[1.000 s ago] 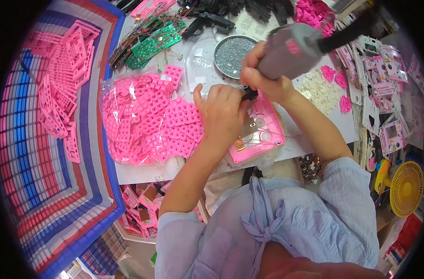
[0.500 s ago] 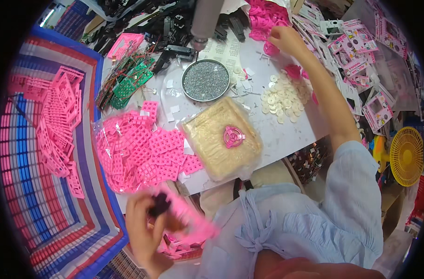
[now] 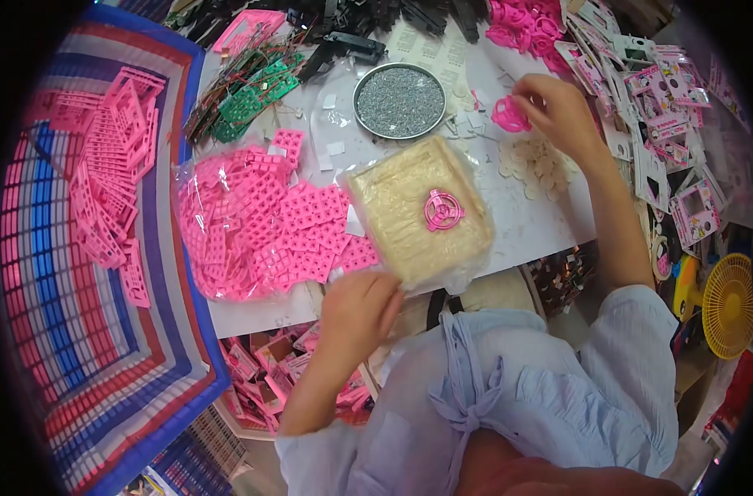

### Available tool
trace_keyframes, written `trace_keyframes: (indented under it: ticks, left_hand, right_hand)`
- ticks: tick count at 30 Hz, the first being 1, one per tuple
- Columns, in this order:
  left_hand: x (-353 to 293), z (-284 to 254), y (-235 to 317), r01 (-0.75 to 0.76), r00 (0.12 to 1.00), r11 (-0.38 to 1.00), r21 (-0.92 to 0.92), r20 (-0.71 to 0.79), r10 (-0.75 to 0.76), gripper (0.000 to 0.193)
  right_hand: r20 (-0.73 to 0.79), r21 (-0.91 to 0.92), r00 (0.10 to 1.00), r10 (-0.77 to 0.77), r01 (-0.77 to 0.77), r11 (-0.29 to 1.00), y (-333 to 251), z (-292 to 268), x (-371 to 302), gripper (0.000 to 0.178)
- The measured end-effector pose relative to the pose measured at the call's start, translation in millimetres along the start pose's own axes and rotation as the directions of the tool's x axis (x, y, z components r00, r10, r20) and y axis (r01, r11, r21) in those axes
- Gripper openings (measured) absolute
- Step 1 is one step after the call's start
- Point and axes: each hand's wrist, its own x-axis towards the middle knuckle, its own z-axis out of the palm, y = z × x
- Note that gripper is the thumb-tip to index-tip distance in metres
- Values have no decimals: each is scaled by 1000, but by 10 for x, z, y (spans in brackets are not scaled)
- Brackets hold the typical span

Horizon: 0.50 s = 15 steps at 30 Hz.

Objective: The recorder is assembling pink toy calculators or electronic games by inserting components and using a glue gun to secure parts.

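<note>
My right hand [image 3: 558, 120] is pinching a pink round plastic frame [image 3: 510, 114] over the back right of the table, near a pile of cream discs [image 3: 538, 168]. My left hand [image 3: 362, 307] is over the table's front edge, its fingers loosely apart with nothing visible in them. It is close to the lower left corner of a tan block wrapped in clear plastic [image 3: 393, 240]. On that block lies a pink ring with spokes [image 3: 444, 211]. A round metal tin of small silvery screws or pins [image 3: 400, 101] stands behind it.
Pink keypad-like pieces [image 3: 310, 223] spill from a clear bag at left. Green circuit boards with wires [image 3: 248, 103] lie behind. A striped, blue-rimmed bin [image 3: 162, 331] stands left, with pink frames [image 3: 112, 182]. Printed panels [image 3: 670, 124] and a yellow fan [image 3: 728, 306] are at right.
The pink panel with a black part has left my left hand, which moved up and right to the table edge. My right hand came nearer, now with a pink round frame. The view shifted.
</note>
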Motion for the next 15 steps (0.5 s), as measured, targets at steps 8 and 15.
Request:
trace_keyframes:
  ticks: [8, 15]
  left_hand:
    - [402, 407, 49, -261, 959, 956, -136, -149, 241, 17]
    - [-580, 462, 96, -115, 874, 964, -241, -485, -17, 14]
  right_hand:
    - [70, 33, 995, 68, -70, 997, 490, 335, -59, 17]
    - [180, -625, 836, -518, 504, 596, 2496, 160, 381, 23]
